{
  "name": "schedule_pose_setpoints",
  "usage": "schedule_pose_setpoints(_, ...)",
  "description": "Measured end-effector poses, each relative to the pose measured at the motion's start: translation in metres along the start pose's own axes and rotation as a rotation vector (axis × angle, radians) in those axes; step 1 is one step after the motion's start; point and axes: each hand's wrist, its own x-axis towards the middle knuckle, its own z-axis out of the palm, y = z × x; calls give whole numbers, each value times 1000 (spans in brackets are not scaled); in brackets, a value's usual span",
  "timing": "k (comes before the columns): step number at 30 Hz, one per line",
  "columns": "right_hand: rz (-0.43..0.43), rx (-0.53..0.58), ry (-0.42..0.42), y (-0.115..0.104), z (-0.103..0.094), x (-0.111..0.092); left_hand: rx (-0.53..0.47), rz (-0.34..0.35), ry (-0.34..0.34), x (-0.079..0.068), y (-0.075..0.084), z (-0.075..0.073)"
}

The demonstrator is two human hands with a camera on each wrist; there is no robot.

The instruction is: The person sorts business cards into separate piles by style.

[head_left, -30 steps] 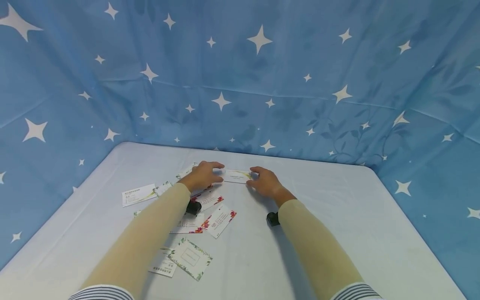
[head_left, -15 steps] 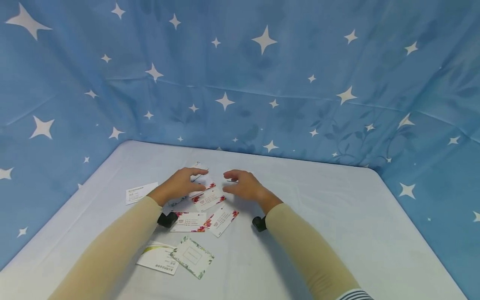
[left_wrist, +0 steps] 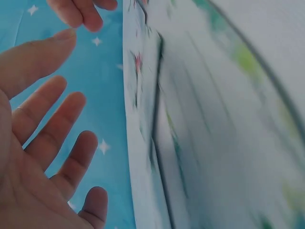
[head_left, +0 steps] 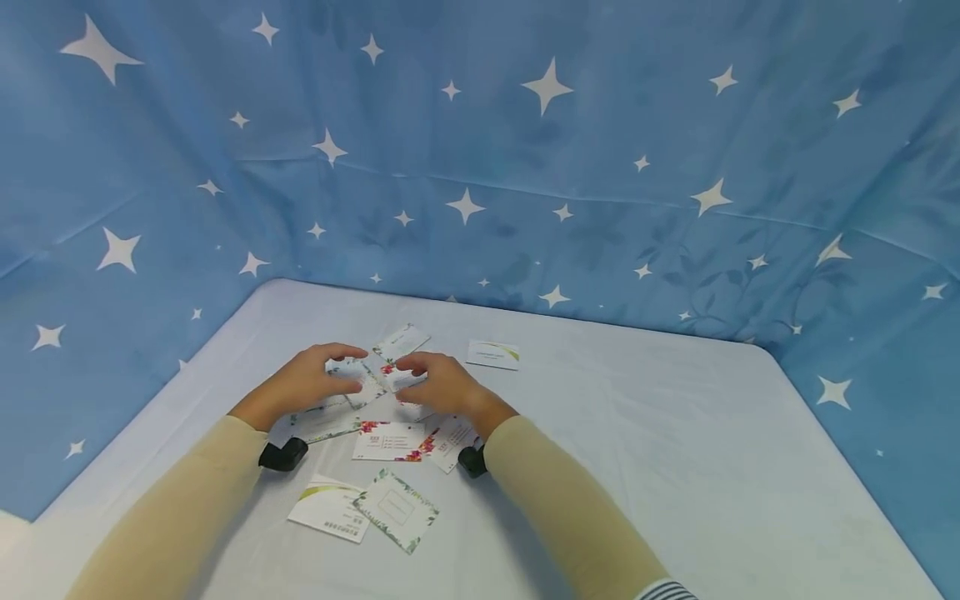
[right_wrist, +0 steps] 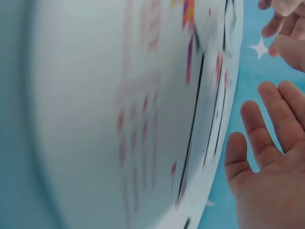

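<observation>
My left hand point(head_left: 311, 382) hovers over leaf-patterned business cards point(head_left: 330, 423) at the left of the spread, fingers spread and loosely bent. My right hand point(head_left: 446, 385) faces it from the right, above red-flowered business cards, with its fingers apart. Between the hands lie overlapping cards, partly hidden by the fingers. Both palms show bare in the wrist views, the left hand point(left_wrist: 47, 143) and the right hand point(right_wrist: 274, 162) holding nothing. A white card with a yellow-green swoosh point(head_left: 492, 354) lies alone behind the right hand.
Nearer the body, a leaf-bordered card point(head_left: 397, 510) overlaps a card with a yellow-green curve point(head_left: 327, 510). A red-flowered card point(head_left: 390, 442) lies mid-table. The white-covered table point(head_left: 675, 467) is backed by a blue star-patterned curtain point(head_left: 600, 150).
A second ago both hands were around the swoosh card at the back. They have left it there and moved left and nearer, over the other cards.
</observation>
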Motion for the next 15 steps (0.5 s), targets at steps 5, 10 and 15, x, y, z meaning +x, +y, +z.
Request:
schedule_pose_setpoints(5, -9, -29, -4, -9, 14, 10, 11, -57, 16, -16, -20, -9)
schedule_pose_setpoints(10, -4, -29, -27, -17, 26, 21, 2, -81, 28, -27, -34, -17)
schedule_pose_setpoints(15, -8, -54, -53, -26, 34, 29, -17, -105, 31, -32, -41, -26)
